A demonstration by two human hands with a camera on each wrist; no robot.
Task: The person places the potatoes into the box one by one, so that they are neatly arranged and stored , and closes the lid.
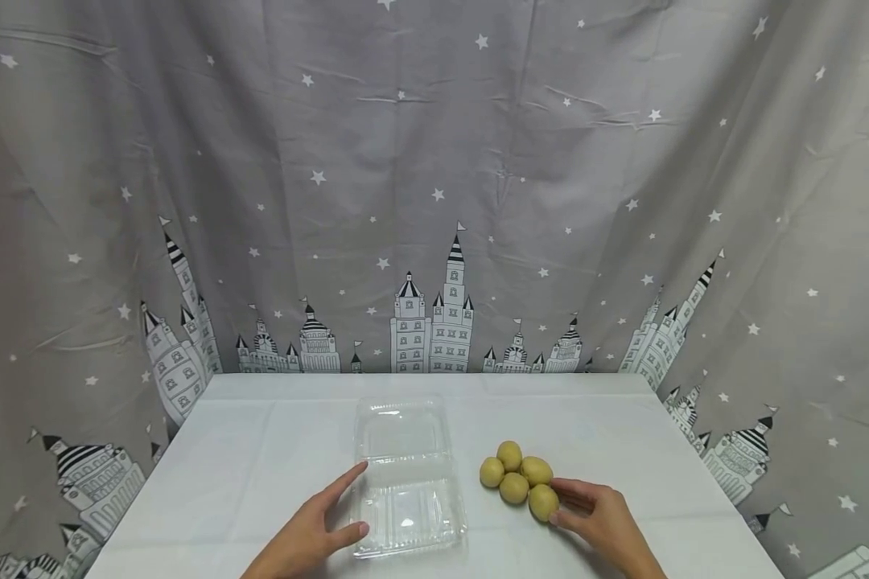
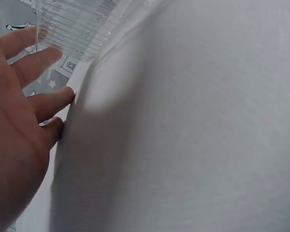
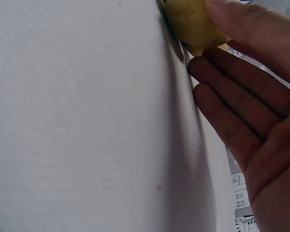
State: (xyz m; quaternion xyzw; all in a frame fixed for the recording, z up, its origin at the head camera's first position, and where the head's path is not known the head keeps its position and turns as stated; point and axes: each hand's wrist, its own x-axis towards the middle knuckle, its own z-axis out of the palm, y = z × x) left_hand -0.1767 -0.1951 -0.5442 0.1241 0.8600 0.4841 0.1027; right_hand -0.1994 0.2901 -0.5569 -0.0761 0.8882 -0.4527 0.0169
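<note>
A white tabletop (image 1: 261,466) carries a transparent plastic container (image 1: 405,515), unfolded flat near the middle, its lid (image 1: 401,434) lying toward the back edge and its ribbed base toward the near side. Between the container and the tabletop's right edge sit five yellow, roundish fruits (image 1: 509,455) in a close cluster, well apart from the container. The person's hands are apart, one at either side of these things. The left hand (image 1: 307,531) is at the container's left side, thumb and fingers spread and holding nothing; its index fingertip and thumb overlap the container's side in the head view, though whether they touch it cannot be told. The right hand (image 1: 601,519) comes from the side of the tabletop's right edge and pinches the nearest fruit (image 1: 543,503), the one closest to the person, between thumb and fingers; in the right wrist view the lower fingers extend fairly straight beneath it, close to the white surface. Behind the back edge hangs a grey curtain (image 1: 434,129) printed with white stars and castle-like buildings.
</note>
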